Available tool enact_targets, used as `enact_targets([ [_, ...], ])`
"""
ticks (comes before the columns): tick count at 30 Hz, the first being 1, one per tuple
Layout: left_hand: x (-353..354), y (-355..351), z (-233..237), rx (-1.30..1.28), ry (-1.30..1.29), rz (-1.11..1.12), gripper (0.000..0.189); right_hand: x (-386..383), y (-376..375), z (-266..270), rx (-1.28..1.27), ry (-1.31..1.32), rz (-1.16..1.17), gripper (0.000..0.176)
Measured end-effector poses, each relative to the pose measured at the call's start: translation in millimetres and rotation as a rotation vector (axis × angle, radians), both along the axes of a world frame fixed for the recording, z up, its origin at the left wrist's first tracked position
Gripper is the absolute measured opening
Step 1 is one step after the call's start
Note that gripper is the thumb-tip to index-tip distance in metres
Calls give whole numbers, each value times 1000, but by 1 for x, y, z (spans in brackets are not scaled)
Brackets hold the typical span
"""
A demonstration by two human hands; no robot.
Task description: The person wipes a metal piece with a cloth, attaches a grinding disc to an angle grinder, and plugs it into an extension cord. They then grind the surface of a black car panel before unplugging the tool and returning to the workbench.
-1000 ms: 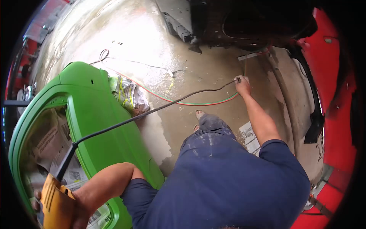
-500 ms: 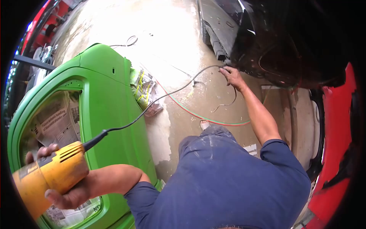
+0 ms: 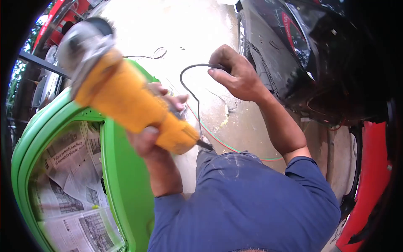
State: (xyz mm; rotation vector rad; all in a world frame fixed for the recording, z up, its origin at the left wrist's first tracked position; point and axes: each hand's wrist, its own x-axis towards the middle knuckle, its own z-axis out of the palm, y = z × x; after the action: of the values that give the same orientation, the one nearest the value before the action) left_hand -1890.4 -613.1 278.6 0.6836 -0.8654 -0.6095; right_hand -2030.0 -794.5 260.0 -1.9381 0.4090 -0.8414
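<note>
My left hand (image 3: pixel 145 140) is wrapped round the body of a yellow angle grinder (image 3: pixel 126 96). The tool is raised over the green panel, with its blurred guard and disc end pointing to the upper left. From its lower end a black power cord (image 3: pixel 183 77) loops up to my right hand (image 3: pixel 239 77). Those fingers are closed around the cord at chest height, in front of the dark car. Below the grinder lies a green-painted car body part (image 3: pixel 136 197), its window opening masked with newspaper (image 3: pixel 75 168).
A dark car (image 3: pixel 327 63) stands close on the right. Beyond my right elbow is a red panel (image 3: pixel 367 180). A red and green hose (image 3: pixel 218 142) crosses the concrete floor (image 3: pixel 201 25), where another cable lies curled (image 3: pixel 159 53). More vehicles stand at the far left.
My left hand has lifted the grinder up and to the right, turning its disc end into view. My right hand has come up and left with the cord, which now bends in a tighter loop.
</note>
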Motion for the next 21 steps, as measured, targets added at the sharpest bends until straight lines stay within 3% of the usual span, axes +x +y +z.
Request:
enact_targets([
  [4,58,-45,-32,97,97,-262,79,43,-11,-6,82,69,23,15],
  [6,90,-64,-34,201,122,-380,76,66,-18,-7,-173,99,57,14],
  [10,139,-107,-40,117,241,-468,79,106,-32,-37,99,-75,64,21],
  [12,160,-128,-49,67,262,-495,80,115,-41,-53,154,-49,21,32],
  [14,182,-145,-50,53,259,-470,81,118,-48,-69,274,137,-72,42],
  [15,191,-154,-50,58,252,-446,82,118,-54,-81,344,211,-103,47],
  [16,203,-164,-50,55,253,-452,82,121,-62,-95,406,231,-131,36],
  [18,228,-185,-47,27,208,-453,83,103,-98,-163,287,476,-248,26],
  [19,236,-194,-34,66,137,-318,79,97,-109,-192,227,518,-328,23],
  [21,262,-216,-24,45,103,-282,80,82,-130,-251,155,572,-459,21],
])
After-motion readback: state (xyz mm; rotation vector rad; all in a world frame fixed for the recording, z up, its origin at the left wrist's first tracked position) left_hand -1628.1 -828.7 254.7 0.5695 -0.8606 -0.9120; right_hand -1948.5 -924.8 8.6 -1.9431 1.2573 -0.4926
